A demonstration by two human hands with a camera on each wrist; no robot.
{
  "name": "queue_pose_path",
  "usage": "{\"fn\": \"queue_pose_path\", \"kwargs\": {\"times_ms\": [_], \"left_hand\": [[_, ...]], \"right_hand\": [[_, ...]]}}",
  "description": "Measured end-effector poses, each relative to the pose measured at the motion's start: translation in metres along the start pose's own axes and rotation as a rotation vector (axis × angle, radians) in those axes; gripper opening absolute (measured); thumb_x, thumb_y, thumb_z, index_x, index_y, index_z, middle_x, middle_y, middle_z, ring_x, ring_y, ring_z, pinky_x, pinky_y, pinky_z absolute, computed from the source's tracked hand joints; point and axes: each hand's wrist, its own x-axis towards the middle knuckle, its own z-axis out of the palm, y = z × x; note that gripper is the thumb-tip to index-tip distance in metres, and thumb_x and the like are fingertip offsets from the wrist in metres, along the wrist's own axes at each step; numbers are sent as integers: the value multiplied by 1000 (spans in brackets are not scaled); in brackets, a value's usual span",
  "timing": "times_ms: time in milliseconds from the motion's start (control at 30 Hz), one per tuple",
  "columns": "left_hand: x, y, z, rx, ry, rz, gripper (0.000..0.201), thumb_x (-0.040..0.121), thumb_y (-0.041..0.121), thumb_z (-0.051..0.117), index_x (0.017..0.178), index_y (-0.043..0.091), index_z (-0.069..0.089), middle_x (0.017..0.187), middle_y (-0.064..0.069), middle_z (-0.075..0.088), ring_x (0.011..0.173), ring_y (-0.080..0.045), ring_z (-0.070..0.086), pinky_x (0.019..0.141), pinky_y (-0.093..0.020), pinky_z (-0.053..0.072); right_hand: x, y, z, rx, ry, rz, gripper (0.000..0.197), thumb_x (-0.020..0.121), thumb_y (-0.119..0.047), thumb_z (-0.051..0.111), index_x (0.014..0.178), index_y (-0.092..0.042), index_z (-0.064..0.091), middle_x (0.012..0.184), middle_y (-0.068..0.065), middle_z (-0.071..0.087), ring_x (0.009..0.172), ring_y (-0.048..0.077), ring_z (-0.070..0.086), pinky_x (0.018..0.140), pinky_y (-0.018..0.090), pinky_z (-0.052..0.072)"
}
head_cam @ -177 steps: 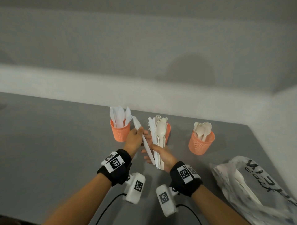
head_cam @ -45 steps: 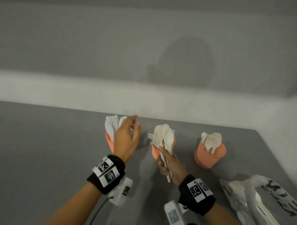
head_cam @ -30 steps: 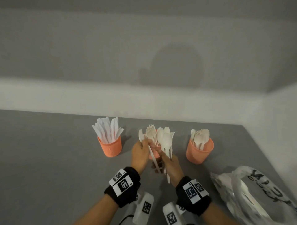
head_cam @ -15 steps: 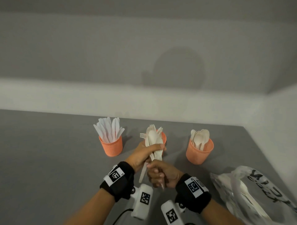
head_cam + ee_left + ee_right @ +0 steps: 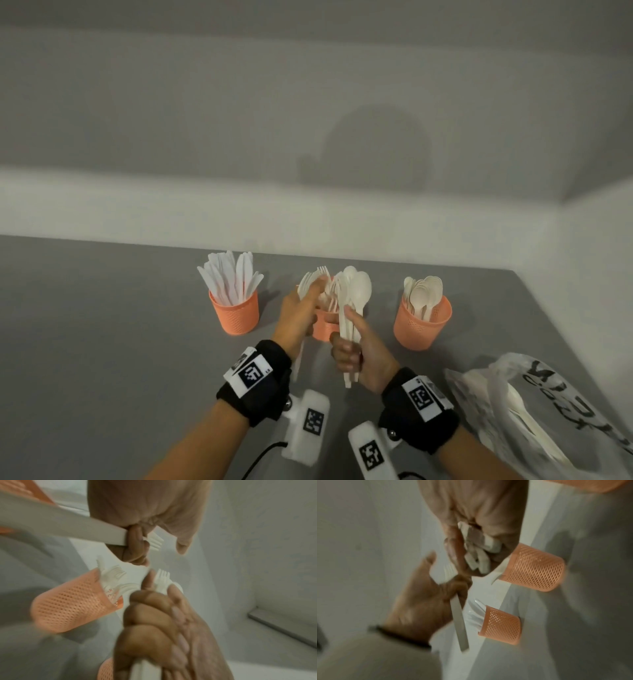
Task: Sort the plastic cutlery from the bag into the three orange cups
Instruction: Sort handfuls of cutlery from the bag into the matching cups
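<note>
Three orange mesh cups stand in a row: the left cup [image 5: 234, 315] holds knives, the middle cup [image 5: 322, 330] holds forks, the right cup [image 5: 422, 325] holds spoons. My left hand [image 5: 306, 303] grips a single white fork [image 5: 306, 286] just in front of the middle cup, its handle sticking out below the palm. My right hand [image 5: 349, 342] is fisted round a bundle of spoons and forks [image 5: 354, 298], held upright beside it. In the left wrist view the fork's tines [image 5: 154, 542] show past my fingers. In the right wrist view the bundle's handle ends [image 5: 479, 553] poke from my fist.
A clear plastic bag [image 5: 534, 414] with black lettering lies at the right front, with more white cutlery inside. The grey table [image 5: 102, 342] meets a wall behind the cups and on the right.
My left hand has drawn one fork out of the bundle and moved it left and up, towards the middle cup. My right hand has lifted the bundle a little.
</note>
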Motion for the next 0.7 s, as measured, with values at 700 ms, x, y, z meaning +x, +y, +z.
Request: {"fn": "queue_pose_path", "kwargs": {"times_ms": [700], "left_hand": [[-5, -21, 5, -81, -11, -16, 13, 91, 9, 53, 91, -1, 61, 59, -4, 60, 40, -2, 54, 40, -13, 39]], "right_hand": [[-1, 2, 0, -354, 13, -70, 39, 93, -46, 45, 88, -10, 60, 53, 1, 53, 42, 10, 48, 44, 21, 42]]}}
